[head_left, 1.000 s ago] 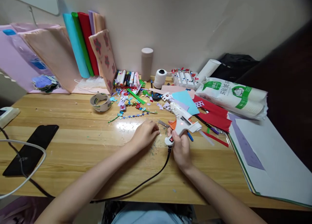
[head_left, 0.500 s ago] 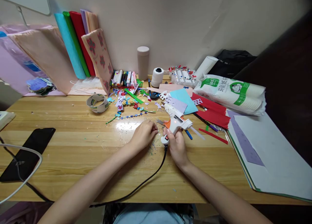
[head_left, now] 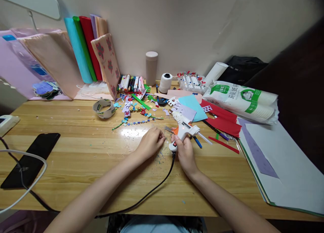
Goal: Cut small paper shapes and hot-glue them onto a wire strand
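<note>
My right hand [head_left: 186,152] is wrapped round the handle of a white glue gun [head_left: 184,127], whose black cord runs down to the left. A clear glue stick [head_left: 204,138] pokes out of its back end. My left hand [head_left: 152,141] rests on the table with curled fingers; whatever they hold, if anything, is hidden. Scissor blades [head_left: 167,128] show between the hands, partly behind the gun. Beyond my left hand lies a thin strip of small blue flowers [head_left: 140,122] with green ends. A blue pen [head_left: 197,142] lies beside my right hand.
Paper scraps [head_left: 136,106], a tape roll [head_left: 103,108] and markers [head_left: 131,83] lie farther back. A phone [head_left: 31,160] and cables are at left. Red paper [head_left: 224,125], a cup package [head_left: 243,99] and large sheets [head_left: 286,162] occupy the right.
The whole view has shifted slightly, so the table items appear a little lower and farther right. Both hands keep nearly the same pose, with the glue gun still in my right hand.
</note>
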Available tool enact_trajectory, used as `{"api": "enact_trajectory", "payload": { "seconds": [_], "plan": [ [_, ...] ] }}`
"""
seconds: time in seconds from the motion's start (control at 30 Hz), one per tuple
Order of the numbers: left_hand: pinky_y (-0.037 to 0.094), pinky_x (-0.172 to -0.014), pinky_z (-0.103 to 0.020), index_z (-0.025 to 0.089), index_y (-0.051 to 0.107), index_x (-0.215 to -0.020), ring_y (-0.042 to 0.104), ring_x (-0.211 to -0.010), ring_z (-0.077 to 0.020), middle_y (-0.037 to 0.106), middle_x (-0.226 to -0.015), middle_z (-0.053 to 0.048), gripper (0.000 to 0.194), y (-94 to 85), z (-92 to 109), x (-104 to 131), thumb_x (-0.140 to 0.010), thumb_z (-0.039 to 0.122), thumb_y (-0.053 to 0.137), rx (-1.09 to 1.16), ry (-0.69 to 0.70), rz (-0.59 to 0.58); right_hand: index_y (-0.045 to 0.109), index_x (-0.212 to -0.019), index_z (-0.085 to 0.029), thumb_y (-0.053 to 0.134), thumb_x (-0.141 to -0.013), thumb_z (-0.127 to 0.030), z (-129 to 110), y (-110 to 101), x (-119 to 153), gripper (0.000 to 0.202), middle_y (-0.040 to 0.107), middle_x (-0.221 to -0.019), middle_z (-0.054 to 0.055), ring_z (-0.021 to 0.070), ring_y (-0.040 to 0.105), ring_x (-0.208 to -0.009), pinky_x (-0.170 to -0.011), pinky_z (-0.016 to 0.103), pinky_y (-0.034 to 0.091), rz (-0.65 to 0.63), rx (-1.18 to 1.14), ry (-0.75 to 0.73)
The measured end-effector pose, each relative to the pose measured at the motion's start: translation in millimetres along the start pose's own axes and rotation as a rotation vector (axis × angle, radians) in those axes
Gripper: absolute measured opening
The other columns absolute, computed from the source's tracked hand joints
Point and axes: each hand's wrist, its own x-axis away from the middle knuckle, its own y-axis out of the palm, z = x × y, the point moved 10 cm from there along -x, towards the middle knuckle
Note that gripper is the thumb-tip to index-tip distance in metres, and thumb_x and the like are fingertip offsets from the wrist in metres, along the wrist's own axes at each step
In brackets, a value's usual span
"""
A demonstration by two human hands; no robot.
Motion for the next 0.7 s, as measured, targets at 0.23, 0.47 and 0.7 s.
{"api": "enact_trajectory", "payload": {
  "seconds": [0.23,0.47,0.7],
  "plan": [
    [0.039,-0.064,-0.026,0.017,0.051,-0.077,0.051,-0.071,-0.0152,0.055,-0.076,-0.002,0.005,-13.5,-5.4,5.4,-0.081,0.019,0.048,0.161,-0.072,0.029,0.051,-0.084,-0.017,0.050,-0.083,-0.046,1.9,-0.4,0.9,0.029,0.054,-0.074,0.001,0.0156,0.052,-0.068,-0.064,0.026,0.044,0.008,-0.007,0.022],
    [0.039,-0.061,-0.023,0.017,0.055,-0.083,0.051,-0.066,-0.0127,0.057,-0.076,-0.001,0.019,-27.2,-23.3,22.3,-0.084,0.035,0.050,0.553,-0.228,0.078,0.056,-0.085,-0.015,0.054,-0.082,-0.046,3.6,4.6,-2.2,0.032,0.061,-0.080,0.005,0.0172,0.057,-0.076,-0.072,0.028,0.046,-0.029,0.007,0.013],
    [0.039,-0.064,-0.023,0.016,0.054,-0.082,0.048,-0.069,-0.0120,0.054,-0.077,-0.001,0.019,-14.6,-16.5,29.1,-0.083,0.035,0.053,0.689,-0.237,-0.013,0.055,-0.096,-0.016,0.062,-0.078,-0.034,-4.8,14.7,-3.1,0.026,0.062,-0.090,0.006,0.0192,0.060,-0.086,-0.082,0.031,0.048,-0.103,0.004,-0.044]
  ]
}}
